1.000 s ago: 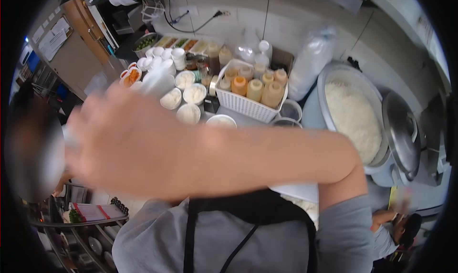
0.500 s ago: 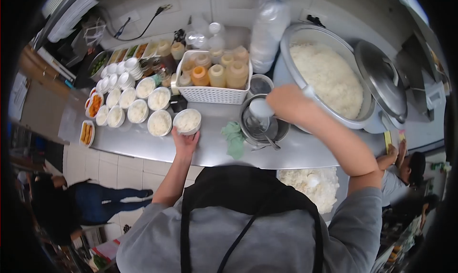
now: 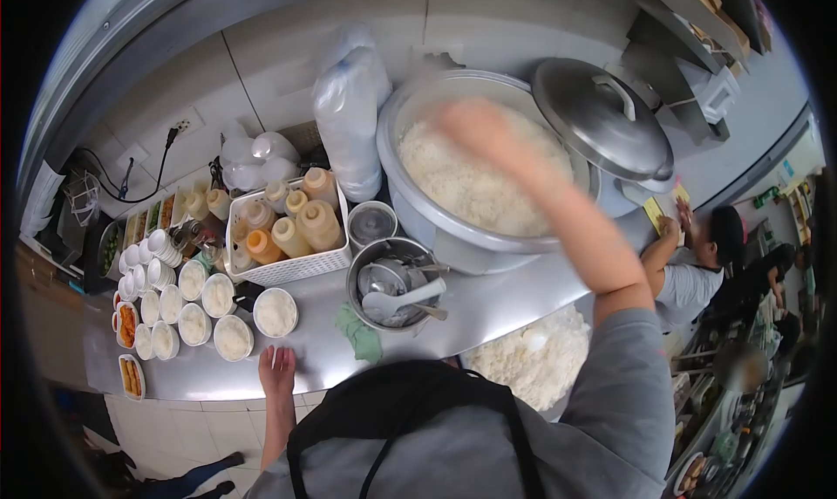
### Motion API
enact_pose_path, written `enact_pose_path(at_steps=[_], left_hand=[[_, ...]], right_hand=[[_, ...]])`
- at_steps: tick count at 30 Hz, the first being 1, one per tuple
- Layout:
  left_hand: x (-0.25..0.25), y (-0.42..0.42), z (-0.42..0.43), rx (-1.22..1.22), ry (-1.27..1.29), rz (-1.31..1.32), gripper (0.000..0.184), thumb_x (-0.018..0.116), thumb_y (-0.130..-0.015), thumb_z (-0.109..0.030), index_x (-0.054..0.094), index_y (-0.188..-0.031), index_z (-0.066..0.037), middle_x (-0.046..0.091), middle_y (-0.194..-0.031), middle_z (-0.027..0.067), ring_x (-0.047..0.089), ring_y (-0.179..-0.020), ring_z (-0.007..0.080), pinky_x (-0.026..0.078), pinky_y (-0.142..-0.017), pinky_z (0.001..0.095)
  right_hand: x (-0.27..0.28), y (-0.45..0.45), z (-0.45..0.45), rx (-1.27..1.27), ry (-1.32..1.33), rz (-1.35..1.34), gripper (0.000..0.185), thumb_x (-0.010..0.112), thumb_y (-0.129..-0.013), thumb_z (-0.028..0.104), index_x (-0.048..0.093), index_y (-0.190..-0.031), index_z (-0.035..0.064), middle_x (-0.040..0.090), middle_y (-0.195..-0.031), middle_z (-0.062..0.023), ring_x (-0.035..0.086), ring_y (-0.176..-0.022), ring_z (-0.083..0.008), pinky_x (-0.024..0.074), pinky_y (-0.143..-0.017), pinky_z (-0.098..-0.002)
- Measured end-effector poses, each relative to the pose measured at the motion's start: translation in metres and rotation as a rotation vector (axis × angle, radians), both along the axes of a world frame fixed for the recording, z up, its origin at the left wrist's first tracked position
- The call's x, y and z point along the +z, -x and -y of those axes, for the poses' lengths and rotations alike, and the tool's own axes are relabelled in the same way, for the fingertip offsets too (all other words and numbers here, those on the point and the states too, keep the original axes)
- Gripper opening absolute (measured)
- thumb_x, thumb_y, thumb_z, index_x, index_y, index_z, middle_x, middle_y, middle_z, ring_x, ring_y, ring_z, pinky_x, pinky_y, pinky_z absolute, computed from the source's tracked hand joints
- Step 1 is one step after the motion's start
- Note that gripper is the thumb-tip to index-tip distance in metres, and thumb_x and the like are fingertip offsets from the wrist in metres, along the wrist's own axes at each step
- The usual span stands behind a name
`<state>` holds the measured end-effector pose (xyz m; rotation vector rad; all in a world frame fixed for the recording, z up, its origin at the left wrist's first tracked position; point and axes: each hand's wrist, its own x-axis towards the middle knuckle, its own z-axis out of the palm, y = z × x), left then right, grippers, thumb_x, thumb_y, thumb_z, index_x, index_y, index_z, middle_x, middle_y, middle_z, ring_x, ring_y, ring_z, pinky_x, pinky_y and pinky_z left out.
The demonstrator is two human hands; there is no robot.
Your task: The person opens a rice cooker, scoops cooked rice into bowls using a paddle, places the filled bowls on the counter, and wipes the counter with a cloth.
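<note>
My left hand point(image 3: 277, 370) rests at the counter's front edge, fingers apart and holding nothing. Just beyond its fingertips stands a white bowl of rice point(image 3: 275, 312). Over the large rice cooker point(image 3: 410, 198) my right hand point(image 3: 471, 126) is smeared by motion, so its fingers and anything in them cannot be made out. Cooked rice point(image 3: 471, 194) fills the cooker below it. A white rice paddle point(image 3: 405, 298) leans in the metal pot point(image 3: 353, 281) among other utensils. Several more rice bowls point(image 3: 193, 323) are grouped to the left.
A white basket point(image 3: 305, 268) holds several sauce bottles. The cooker's metal lid point(image 3: 602, 119) leans at its right. A green cloth point(image 3: 359, 333) lies beside the pot. A tray of rice point(image 3: 532, 359) is near my right side. Another person point(image 3: 697, 259) works at the right.
My right hand has moved from above the pot to over the rice cooker; the paddle now lies in the pot. My left hand has let go of the rice bowl. The view has turned right.
</note>
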<state>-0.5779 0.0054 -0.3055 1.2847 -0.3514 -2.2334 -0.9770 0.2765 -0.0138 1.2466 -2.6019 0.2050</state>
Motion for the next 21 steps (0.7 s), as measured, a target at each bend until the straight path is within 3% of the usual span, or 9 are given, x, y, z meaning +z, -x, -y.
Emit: enact_pose_path(at_steps=[2,3,5,6,8,9,11,13,21], left_hand=[[0.004,-0.011,-0.002,0.000,0.027,0.053,0.030,0.057,-0.077,-0.023,0.047,-0.099,-0.006,0.044,-0.096,0.0094,0.047,-0.085,0.0220,0.045,-0.080,0.0381],[0.007,-0.015,-0.004,-0.013,0.051,0.110,0.029,0.057,-0.077,-0.023,0.047,-0.099,-0.007,0.045,-0.095,0.0080,0.048,-0.083,0.0218,0.045,-0.078,0.0382],[0.015,-0.019,-0.011,0.029,0.051,0.186,0.027,0.056,-0.077,-0.022,0.048,-0.099,-0.009,0.045,-0.097,0.0059,0.048,-0.081,0.0207,0.045,-0.076,0.0380],[0.015,-0.021,-0.013,0.024,0.074,0.215,0.028,0.056,-0.077,-0.023,0.048,-0.100,-0.009,0.045,-0.098,0.0059,0.048,-0.082,0.0207,0.045,-0.076,0.0376],[0.015,-0.023,-0.017,0.044,0.096,0.246,0.029,0.055,-0.077,-0.024,0.047,-0.101,-0.009,0.045,-0.099,0.0059,0.048,-0.083,0.0207,0.044,-0.075,0.0372],[0.015,-0.021,-0.018,0.012,0.128,0.260,0.031,0.054,-0.078,-0.025,0.047,-0.103,-0.008,0.045,-0.101,0.0061,0.049,-0.085,0.0206,0.044,-0.075,0.0364],[0.016,-0.024,-0.020,0.021,0.152,0.288,0.033,0.053,-0.078,-0.025,0.046,-0.105,-0.008,0.046,-0.103,0.0064,0.049,-0.086,0.0206,0.044,-0.075,0.0357],[0.017,-0.017,-0.021,-0.066,0.209,0.276,0.035,0.051,-0.079,-0.025,0.045,-0.108,-0.006,0.046,-0.105,0.0070,0.049,-0.089,0.0205,0.044,-0.075,0.0345],[0.014,-0.018,-0.019,-0.080,0.192,0.282,0.032,0.049,-0.080,-0.023,0.046,-0.107,-0.006,0.047,-0.103,0.0070,0.050,-0.088,0.0196,0.043,-0.074,0.0340]], right_hand=[[0.041,0.086,-0.053,-0.341,-0.056,-0.183,0.029,0.052,-0.077,0.024,0.057,-0.103,0.0118,0.058,-0.097,-0.0140,0.056,-0.090,-0.0277,0.0453,-0.074,-0.0371],[0.049,0.120,-0.088,-0.438,0.088,-0.272,0.032,0.054,-0.075,0.025,0.056,-0.105,0.0128,0.057,-0.100,-0.0138,0.055,-0.091,-0.0283,0.0450,-0.075,-0.0382],[0.046,0.195,-0.168,-0.765,-0.080,-0.434,0.039,0.053,-0.076,0.028,0.050,-0.113,0.0151,0.055,-0.105,-0.0132,0.053,-0.097,-0.0316,0.0442,-0.079,-0.0400],[0.051,0.208,-0.195,-0.989,-0.259,-0.266,0.040,0.046,-0.080,0.023,0.043,-0.120,0.0176,0.052,-0.112,-0.0136,0.052,-0.099,-0.0326,0.0444,-0.080,-0.0414],[0.037,0.210,-0.232,-1.248,-0.211,-0.094,0.041,0.039,-0.084,0.025,0.034,-0.125,0.0204,0.039,-0.126,-0.0090,0.040,-0.114,-0.0315,0.0385,-0.080,-0.0571],[0.010,0.236,-0.270,-1.205,-0.209,-0.177,0.041,0.036,-0.085,0.022,0.031,-0.126,0.0214,0.046,-0.119,-0.0114,0.047,-0.107,-0.0306,0.0433,-0.078,-0.0508],[-0.015,0.245,-0.290,-1.103,-0.161,-0.352,0.029,0.033,-0.086,0.016,0.041,-0.113,0.0145,0.059,-0.093,-0.0163,0.059,-0.084,-0.0307,0.0494,-0.067,-0.0406],[-0.018,0.253,-0.302,-1.037,-0.204,-0.413,0.026,0.032,-0.086,0.013,0.041,-0.110,0.0124,0.061,-0.082,-0.0160,0.061,-0.076,-0.0319,0.0504,-0.062,-0.0410],[0.051,0.158,-0.224,-0.707,-0.050,-0.605,0.035,0.038,-0.083,0.012,0.043,-0.117,0.0136,0.059,-0.079,-0.0202,0.058,-0.070,-0.0356,0.0478,-0.061,-0.0433]])
